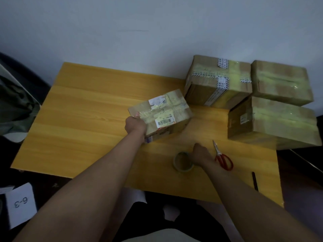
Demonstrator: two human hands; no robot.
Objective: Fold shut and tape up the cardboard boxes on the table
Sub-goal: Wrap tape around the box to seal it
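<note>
I'm looking at what seems a small packing room: a yellow wood-grain bench [90, 109] against a bare pale wall [122, 32]. Taped cardboard boxes [218, 81], a tape roll [183, 163] and red scissors [223, 159] lie on it.

The left half of the desk [78, 105] lies bare, wide open for a hand to sweep across. The right side is crowded: three taped boxes [218, 81] packed together along the far right edge. Near the front, the tape roll [183, 162] and red scissors [222, 157] leave only a narrow lane.
</note>
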